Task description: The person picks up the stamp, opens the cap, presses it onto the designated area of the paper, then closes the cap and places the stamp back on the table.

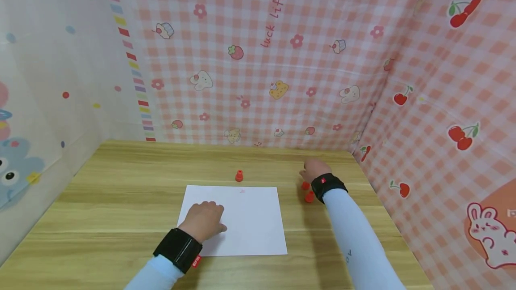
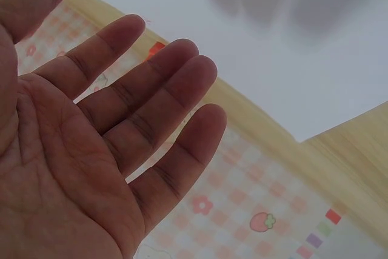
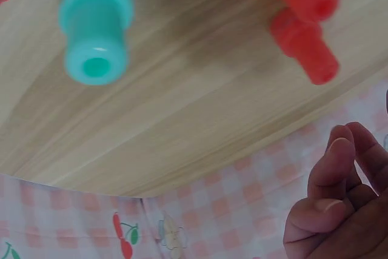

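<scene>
My left hand [image 1: 204, 221] hovers palm-down over a white sheet of paper [image 1: 254, 227], its fingers extended and slightly spread in the left wrist view. Nothing is in that palm [image 2: 60, 168]. To the right of the sheet, my right hand [image 1: 316, 170] reaches beyond two small red bottle-shaped pieces [image 1: 309, 197]. Bent loosely, its fingers [image 3: 332, 168] show no object between them in the right wrist view. That view also has a teal piece [image 3: 97, 28] of similar shape, hidden in the head view, and red pieces [image 3: 306, 47] on the wood.
Another red piece [image 1: 239, 176] stands behind the sheet's far edge. A small red mark [image 1: 242, 191] is on the paper near that edge. The wooden tabletop [image 1: 121, 200] meets checked fabric [image 1: 258, 70] at the back and a cherry-print fabric [image 1: 435, 155] on the right.
</scene>
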### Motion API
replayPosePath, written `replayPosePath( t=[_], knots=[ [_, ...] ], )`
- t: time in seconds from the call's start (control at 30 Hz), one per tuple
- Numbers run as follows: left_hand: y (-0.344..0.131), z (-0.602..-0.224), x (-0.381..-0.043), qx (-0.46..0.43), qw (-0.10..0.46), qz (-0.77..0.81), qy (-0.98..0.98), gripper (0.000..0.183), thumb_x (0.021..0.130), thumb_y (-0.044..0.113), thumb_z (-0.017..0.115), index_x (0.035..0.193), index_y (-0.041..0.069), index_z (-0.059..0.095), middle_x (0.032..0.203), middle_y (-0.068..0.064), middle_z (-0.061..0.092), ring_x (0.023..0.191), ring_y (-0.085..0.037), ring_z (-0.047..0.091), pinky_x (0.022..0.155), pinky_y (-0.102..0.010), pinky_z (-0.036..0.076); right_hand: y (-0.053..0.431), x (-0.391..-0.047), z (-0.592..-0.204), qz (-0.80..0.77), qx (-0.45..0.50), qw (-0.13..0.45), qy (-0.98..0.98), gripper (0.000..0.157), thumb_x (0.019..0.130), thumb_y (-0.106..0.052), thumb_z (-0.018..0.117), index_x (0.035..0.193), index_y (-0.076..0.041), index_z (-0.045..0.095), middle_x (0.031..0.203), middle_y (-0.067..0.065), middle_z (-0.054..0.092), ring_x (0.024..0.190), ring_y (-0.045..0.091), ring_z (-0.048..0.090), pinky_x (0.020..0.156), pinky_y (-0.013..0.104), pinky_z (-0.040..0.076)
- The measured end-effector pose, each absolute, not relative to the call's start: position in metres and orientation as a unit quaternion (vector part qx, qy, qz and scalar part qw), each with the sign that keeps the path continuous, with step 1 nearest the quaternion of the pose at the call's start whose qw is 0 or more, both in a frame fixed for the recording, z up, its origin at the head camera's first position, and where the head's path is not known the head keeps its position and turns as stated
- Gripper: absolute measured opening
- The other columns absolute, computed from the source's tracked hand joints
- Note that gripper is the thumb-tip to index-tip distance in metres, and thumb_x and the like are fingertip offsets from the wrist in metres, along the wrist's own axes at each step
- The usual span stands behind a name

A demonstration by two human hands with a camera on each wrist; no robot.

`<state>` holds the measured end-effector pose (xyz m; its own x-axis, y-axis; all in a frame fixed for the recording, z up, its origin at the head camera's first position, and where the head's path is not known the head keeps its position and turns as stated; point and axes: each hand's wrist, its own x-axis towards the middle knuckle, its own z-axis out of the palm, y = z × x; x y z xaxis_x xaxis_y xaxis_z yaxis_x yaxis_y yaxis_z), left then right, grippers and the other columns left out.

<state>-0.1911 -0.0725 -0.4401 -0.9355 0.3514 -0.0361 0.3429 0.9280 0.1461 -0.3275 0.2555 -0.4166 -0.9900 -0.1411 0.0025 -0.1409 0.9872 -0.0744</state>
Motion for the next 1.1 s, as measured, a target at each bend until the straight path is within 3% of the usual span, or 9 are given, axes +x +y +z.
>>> replayPosePath(
  t=[0.23,0.43,0.6,0.83,1.1],
  knots=[
    [-0.072,-0.443,-0.191,0.180,0.027,0.069,0.981,0.036,0.077,0.032,0.086,0.090,0.004,0.069,0.075,-0.009,0.061,0.071,-0.027,0.061,0.068,-0.047,0.053,0.266,-0.321,-0.423,-0.016,-0.067,0.012,0.998,0.028,0.094,-0.027,0.069,0.081,-0.003,0.065,0.071,0.006,0.064,0.066,0.022,0.061,0.063,0.041,0.051],
    [-0.071,-0.444,-0.190,0.179,0.027,0.067,0.981,0.035,0.077,0.033,0.086,0.089,0.004,0.069,0.074,-0.008,0.061,0.070,-0.026,0.060,0.067,-0.047,0.053,0.272,-0.328,-0.441,-0.015,-0.049,0.039,0.998,0.032,0.091,-0.036,0.071,0.079,-0.007,0.065,0.070,0.003,0.062,0.065,0.020,0.058,0.061,0.039,0.048],
    [-0.070,-0.445,-0.190,0.178,0.029,0.062,0.982,0.035,0.077,0.033,0.085,0.089,0.005,0.068,0.074,-0.007,0.060,0.069,-0.025,0.060,0.066,-0.046,0.053,0.268,-0.322,-0.438,-0.028,-0.053,0.048,0.997,0.026,0.090,-0.028,0.070,0.075,-0.008,0.064,0.068,0.003,0.061,0.063,0.020,0.056,0.060,0.037,0.048],
    [-0.070,-0.446,-0.190,0.174,0.032,0.065,0.982,0.035,0.077,0.033,0.085,0.090,0.005,0.069,0.074,-0.007,0.061,0.070,-0.026,0.060,0.067,-0.046,0.052,0.257,-0.310,-0.428,-0.019,-0.063,0.045,0.997,0.016,0.090,-0.017,0.068,0.081,-0.004,0.066,0.076,0.008,0.066,0.069,0.022,0.061,0.067,0.041,0.052],
    [-0.071,-0.446,-0.190,0.172,0.032,0.064,0.983,0.035,0.077,0.033,0.085,0.090,0.005,0.068,0.075,-0.008,0.061,0.071,-0.027,0.061,0.066,-0.047,0.052,0.256,-0.313,-0.442,-0.016,-0.077,0.017,0.997,0.010,0.088,-0.009,0.066,0.081,-0.002,0.066,0.076,0.010,0.066,0.069,0.023,0.061,0.065,0.041,0.051]
  ],
)
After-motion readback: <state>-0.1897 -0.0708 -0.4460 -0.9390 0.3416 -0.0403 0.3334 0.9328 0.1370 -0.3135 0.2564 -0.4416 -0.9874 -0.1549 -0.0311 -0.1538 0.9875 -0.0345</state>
